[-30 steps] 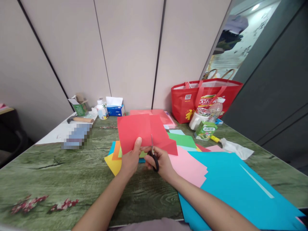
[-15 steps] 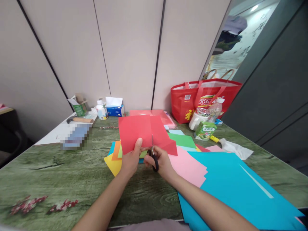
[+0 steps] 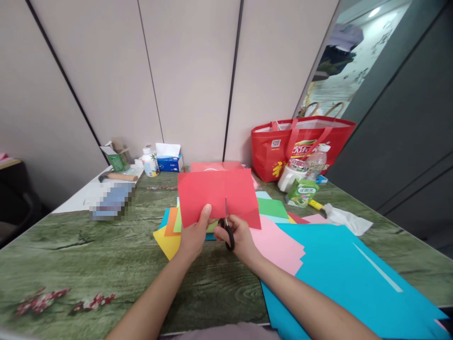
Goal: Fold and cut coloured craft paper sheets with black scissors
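A red sheet of paper (image 3: 201, 193) is held up over the table, pinched at its lower edge by my left hand (image 3: 195, 235) with the thumb on top. My right hand (image 3: 240, 238) has its fingers through the black handles of a pair of scissors (image 3: 229, 233). The blades point away from me and sit at a cut in the lower part of the red paper. Beneath it lie yellow paper (image 3: 166, 243), orange paper (image 3: 171, 224) and pink paper (image 3: 278, 245), partly covered.
Large blue sheets (image 3: 339, 274) spread over the right side of the table (image 3: 88, 255). Behind stand a red bag (image 3: 264, 153), a white mug (image 3: 289, 178), a green carton (image 3: 300, 192) and a tissue box (image 3: 170, 163). A hammer (image 3: 122, 177) lies at the left.
The right part of the red paper, folded and slanting before, now lies flatter and level with the left part. Both hands and the scissors have shifted slightly.
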{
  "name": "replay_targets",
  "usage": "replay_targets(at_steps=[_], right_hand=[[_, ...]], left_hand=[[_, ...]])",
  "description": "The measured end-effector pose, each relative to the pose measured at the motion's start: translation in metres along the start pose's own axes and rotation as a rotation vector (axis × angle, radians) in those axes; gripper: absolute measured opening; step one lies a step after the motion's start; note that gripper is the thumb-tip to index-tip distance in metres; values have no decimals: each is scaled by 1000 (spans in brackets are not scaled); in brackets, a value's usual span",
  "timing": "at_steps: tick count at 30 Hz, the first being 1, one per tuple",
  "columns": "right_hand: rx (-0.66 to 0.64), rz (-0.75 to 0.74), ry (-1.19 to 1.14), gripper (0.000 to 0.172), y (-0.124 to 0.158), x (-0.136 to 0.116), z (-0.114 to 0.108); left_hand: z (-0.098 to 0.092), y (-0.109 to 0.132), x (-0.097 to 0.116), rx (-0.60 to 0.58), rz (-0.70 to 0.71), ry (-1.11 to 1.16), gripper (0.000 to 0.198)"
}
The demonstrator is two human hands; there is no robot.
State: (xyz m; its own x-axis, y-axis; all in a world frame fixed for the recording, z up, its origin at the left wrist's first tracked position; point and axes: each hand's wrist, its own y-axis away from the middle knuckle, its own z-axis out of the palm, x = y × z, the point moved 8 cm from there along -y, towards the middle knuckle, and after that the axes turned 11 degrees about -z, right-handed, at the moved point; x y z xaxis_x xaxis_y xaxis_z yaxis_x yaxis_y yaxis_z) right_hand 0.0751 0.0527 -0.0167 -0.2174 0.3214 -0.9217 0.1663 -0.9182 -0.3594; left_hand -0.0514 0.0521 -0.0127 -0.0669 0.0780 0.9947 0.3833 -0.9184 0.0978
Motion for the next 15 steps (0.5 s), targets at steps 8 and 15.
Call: replay_targets(at_steps=[8, 15], right_hand=[[11, -16, -18, 32, -1, 1, -2], [20, -3, -7, 29, -1, -1, -3]], left_hand=[[-2, 3, 10, -1, 88, 0, 34], [-1, 1, 5, -15, 78, 9, 38]])
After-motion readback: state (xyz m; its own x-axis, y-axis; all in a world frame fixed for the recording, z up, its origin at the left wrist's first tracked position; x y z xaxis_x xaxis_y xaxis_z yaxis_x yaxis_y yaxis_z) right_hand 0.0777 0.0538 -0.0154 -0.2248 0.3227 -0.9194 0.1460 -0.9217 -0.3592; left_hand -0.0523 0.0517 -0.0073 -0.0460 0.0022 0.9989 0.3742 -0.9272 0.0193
